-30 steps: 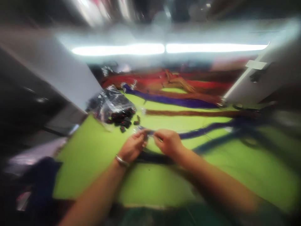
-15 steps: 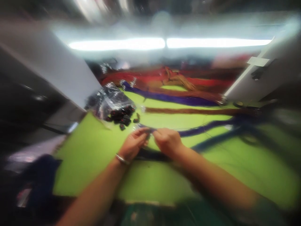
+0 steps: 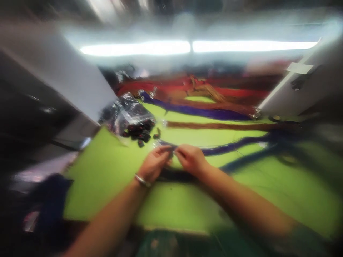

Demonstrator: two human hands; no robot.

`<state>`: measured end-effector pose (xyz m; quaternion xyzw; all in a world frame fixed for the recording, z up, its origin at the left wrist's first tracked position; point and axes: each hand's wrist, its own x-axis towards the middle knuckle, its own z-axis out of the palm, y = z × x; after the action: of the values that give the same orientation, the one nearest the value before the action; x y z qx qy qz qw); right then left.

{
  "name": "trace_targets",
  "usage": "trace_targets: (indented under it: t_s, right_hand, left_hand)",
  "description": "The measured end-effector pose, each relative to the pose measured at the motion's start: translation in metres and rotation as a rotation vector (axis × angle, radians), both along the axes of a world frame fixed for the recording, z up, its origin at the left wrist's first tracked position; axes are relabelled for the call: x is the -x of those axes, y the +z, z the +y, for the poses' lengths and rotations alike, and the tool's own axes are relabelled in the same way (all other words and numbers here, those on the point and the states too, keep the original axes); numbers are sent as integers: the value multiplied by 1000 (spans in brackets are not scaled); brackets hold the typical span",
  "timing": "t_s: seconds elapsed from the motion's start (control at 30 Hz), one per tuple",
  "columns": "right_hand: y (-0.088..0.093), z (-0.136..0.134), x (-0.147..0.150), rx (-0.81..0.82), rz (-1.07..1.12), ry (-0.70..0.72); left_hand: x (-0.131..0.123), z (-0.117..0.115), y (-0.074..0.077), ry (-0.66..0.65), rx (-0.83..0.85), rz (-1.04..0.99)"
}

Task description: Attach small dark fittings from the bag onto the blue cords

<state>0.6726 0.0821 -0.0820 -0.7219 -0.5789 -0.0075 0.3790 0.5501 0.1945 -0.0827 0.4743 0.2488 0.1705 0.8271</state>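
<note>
The picture is blurred. My left hand (image 3: pixel 155 165), with a metal bangle on its wrist, and my right hand (image 3: pixel 190 160) meet fingertip to fingertip over a bright green table (image 3: pixel 107 178). Both pinch something small and dark between them, at the end of a purple wire bundle (image 3: pixel 230 147) that runs off to the right. What the small piece is I cannot make out. A dark strip (image 3: pixel 174 175) lies on the table just under my hands.
A clear plastic bag (image 3: pixel 128 116) spills small black parts (image 3: pixel 139 132) at the left back. Purple (image 3: pixel 198 112), brown (image 3: pixel 222 125) and red wire bundles (image 3: pixel 214 92) lie across the back. White panels (image 3: pixel 297 89) stand on both sides. Dark cloth (image 3: pixel 48 200) sits lower left.
My hands stay joined at the same spot on the wire end. The view has shifted slightly; nothing else has visibly moved.
</note>
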Motion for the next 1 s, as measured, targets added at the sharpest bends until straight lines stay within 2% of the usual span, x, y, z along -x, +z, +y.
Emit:
trace_targets:
  t_s: [0.1,0.17,0.37,0.47,0.57,0.7,0.87,1.0]
  right_hand:
    - [1,2,-2,-33,357,-12]
    - [3,3,-2,-64,451,-27]
    - [1,2,0,-101,449,-27]
    - [-1,3,0,-54,438,-54]
    - [-1,5,0,17,521,-105]
    - [0,7,-1,67,547,-148]
    - [7,6,-5,119,601,-126]
    - [15,5,-11,143,719,-112]
  left_hand:
    - [0,-1,0,-16,40,-13]
    - [0,-1,0,-9,57,-20]
    - [-1,-3,3,15,34,-16]
    - [-1,-5,2,24,-19,13]
    - [-1,-6,-1,28,-69,8]
    - [0,-6,-7,36,-191,-15]
    - [1,-1,-11,76,-340,-15]
    - [1,4,-7,124,-274,0]
